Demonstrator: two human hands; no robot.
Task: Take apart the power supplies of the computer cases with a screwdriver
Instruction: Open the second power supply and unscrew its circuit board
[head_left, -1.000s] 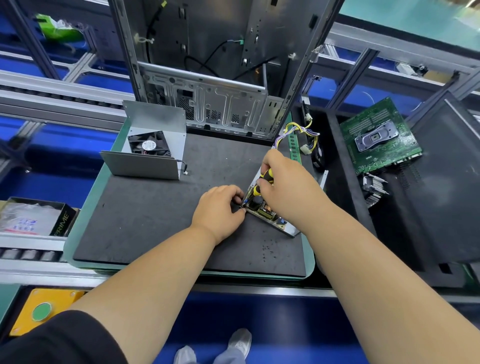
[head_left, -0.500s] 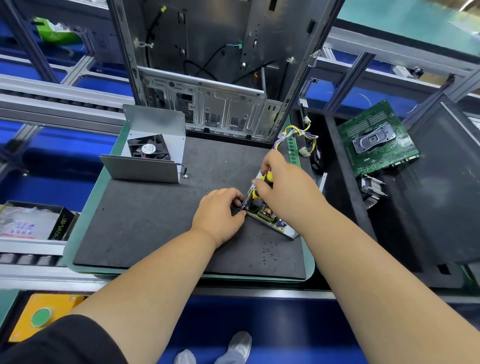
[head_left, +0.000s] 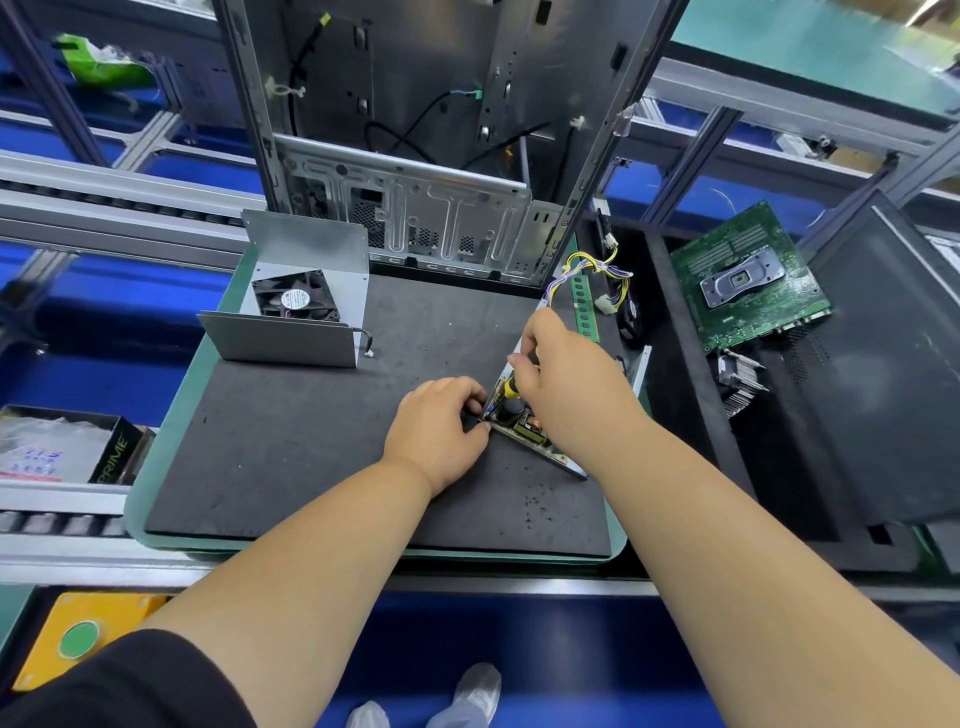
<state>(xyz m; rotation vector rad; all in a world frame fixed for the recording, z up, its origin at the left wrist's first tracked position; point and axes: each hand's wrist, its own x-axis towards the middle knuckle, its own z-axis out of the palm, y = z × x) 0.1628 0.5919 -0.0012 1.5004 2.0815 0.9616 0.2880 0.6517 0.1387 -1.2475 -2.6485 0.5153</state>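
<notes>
**PSU board: screw work on the mat**

Fingers: right hand (head_left: 566, 379) is curled round the yellow-and-black screwdriver (head_left: 511, 385), thumb and forefinger high on the handle; the tip is hidden among the board parts. Left hand (head_left: 439, 426) has fingers bent, pinching the near corner of the PSU (head_left: 530, 431) to steady it.

Position: the PSU lies at about 3 o'clock on the black mat (head_left: 322, 457), open, with its circuit board, a black capacitor and a coil exposed. Its yellow wire bundle (head_left: 592, 270) trails off toward 1 o'clock.

Progress (judged): the cover (head_left: 306, 296) with its fan (head_left: 296, 301) sits apart at 10 o'clock, so the housing is already split. The board is not yet out of its metal tray; this step looks like a board screw. Cannot tell how many screws are left. No loose screws are clearly visible, only dark specks on the mat at 5 o'clock.

Surface and room: the mat rests on a green tray (head_left: 156, 467). A stripped case (head_left: 415, 156) stands upright at 12 o'clock, a few cables inside. A RAM stick (head_left: 584, 306) lies at 2 o'clock. Right of the mat, a black bin (head_left: 857, 441) holds a motherboard (head_left: 748, 280) and a heatsink (head_left: 737, 382). Conveyor rails and blue floor surround the station. A yellow box with a green button (head_left: 78, 639) is at 7 o'clock.
</notes>
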